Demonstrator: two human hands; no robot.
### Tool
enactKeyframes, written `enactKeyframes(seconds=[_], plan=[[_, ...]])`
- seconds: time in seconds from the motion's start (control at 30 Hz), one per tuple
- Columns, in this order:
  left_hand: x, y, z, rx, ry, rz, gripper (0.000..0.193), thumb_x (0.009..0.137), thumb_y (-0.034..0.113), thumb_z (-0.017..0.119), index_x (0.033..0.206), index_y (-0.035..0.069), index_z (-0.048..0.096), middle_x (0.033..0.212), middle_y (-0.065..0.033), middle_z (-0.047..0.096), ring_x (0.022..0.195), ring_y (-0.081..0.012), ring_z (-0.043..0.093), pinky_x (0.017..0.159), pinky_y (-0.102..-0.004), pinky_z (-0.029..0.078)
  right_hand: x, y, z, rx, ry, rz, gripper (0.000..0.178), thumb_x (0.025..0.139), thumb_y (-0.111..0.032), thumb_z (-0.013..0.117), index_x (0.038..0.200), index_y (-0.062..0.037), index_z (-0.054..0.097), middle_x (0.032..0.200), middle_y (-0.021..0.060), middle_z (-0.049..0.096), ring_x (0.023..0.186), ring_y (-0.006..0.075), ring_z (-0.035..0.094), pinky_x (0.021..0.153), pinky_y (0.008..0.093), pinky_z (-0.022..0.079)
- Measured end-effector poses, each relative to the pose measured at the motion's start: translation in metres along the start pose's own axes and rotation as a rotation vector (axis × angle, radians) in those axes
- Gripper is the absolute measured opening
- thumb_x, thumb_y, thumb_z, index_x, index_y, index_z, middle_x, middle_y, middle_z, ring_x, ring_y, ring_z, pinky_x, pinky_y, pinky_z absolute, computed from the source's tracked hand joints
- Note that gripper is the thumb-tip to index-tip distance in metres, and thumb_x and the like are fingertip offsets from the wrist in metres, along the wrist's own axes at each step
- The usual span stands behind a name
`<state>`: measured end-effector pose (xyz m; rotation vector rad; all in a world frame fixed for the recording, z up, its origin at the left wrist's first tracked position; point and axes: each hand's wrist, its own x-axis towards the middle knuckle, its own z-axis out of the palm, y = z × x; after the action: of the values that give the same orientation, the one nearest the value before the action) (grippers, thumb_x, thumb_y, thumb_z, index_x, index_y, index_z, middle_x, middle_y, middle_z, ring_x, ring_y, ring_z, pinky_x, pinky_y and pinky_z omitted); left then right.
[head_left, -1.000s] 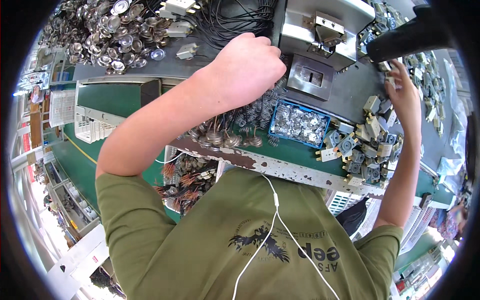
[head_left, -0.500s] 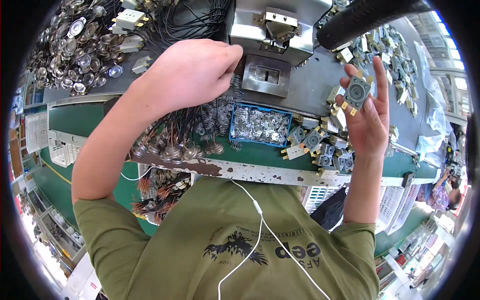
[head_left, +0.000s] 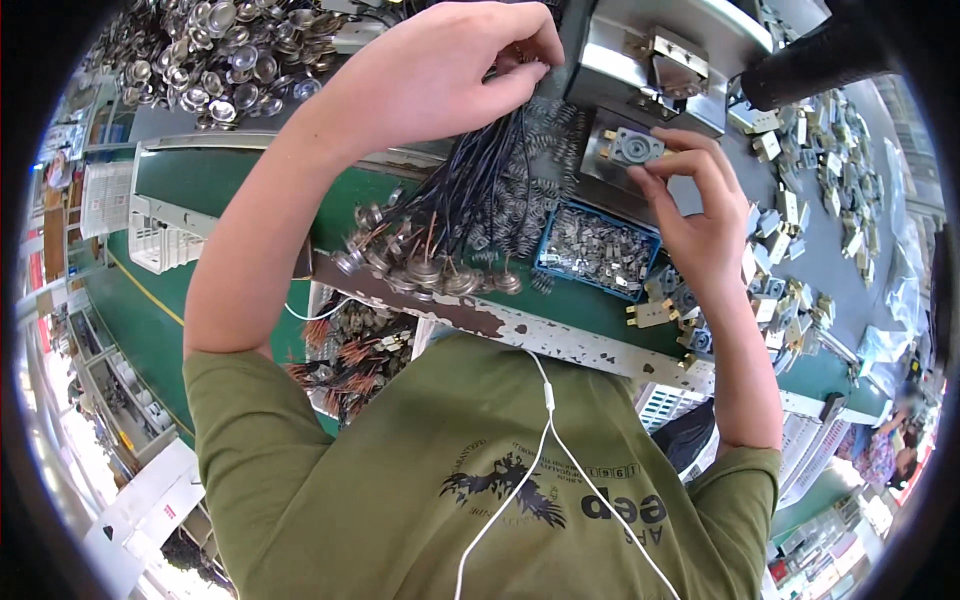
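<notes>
My right hand (head_left: 700, 200) pinches a grey square switch housing (head_left: 634, 147) between thumb and fingers. A round ringed centre faces up on it, and brass tabs stick out at its ends. It sits over the steel block (head_left: 604, 188) in front of the metal press fixture (head_left: 672, 75); whether it touches the block I cannot tell. My left hand (head_left: 465, 70) is closed, fingertips together, above the black leads (head_left: 482, 165) and loose coil springs (head_left: 545, 125). Anything in that pinch is too small or hidden to name.
A blue tray (head_left: 548, 262) of small metal pieces stands at the bench's near edge. Metal discs on leads (head_left: 425, 272) hang beside it. More discs (head_left: 215, 65) are heaped far left. Switch housings (head_left: 800, 225) lie along the right. A black tube (head_left: 815, 65) reaches in above.
My right hand has brought the switch housing leftward over the steel block and turned it. My left hand has shifted right toward the springs. The whole view has shifted too.
</notes>
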<state>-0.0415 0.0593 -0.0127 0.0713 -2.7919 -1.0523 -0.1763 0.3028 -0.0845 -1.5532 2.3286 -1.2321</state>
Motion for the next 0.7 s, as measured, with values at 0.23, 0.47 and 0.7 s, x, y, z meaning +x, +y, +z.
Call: enactKeyframes(seconds=[0.23,0.47,0.7], plan=[[-0.008,-0.002,-0.003,-0.043,0.017,-0.081,0.015,0.094,0.008,0.066,0.105,-0.002,0.065,0.087,-0.0148,0.069,0.075,-0.0237,0.069,0.07,-0.0334,0.055,0.004,0.011,0.008,-0.279,-0.02,-0.12,0.016,0.083,-0.005,0.08,0.097,-0.0042,0.07,0.108,0.0099,0.073,0.098,0.0309,0.068,0.086,0.0389,0.054],[-0.006,-0.005,0.002,-0.067,-0.027,-0.026,0.016,0.094,0.009,0.067,0.106,-0.002,0.065,0.089,-0.0153,0.07,0.074,-0.0251,0.069,0.07,-0.0338,0.054,-0.022,-0.023,0.006,-0.072,-0.139,-0.043,0.031,0.088,0.001,0.075,0.118,-0.0052,0.074,0.117,0.011,0.074,0.1,0.0226,0.072,0.083,0.0349,0.058],[-0.008,-0.022,0.002,0.047,-0.105,0.118,0.016,0.096,0.012,0.066,0.109,0.003,0.066,0.093,-0.0083,0.072,0.081,-0.0188,0.069,0.072,-0.0308,0.052,-0.014,-0.076,0.036,0.877,-0.389,0.733,0.066,0.098,-0.001,0.062,0.157,-0.0078,0.034,0.107,0.0051,0.068,0.077,0.0064,0.062,0.068,0.0229,0.052]])
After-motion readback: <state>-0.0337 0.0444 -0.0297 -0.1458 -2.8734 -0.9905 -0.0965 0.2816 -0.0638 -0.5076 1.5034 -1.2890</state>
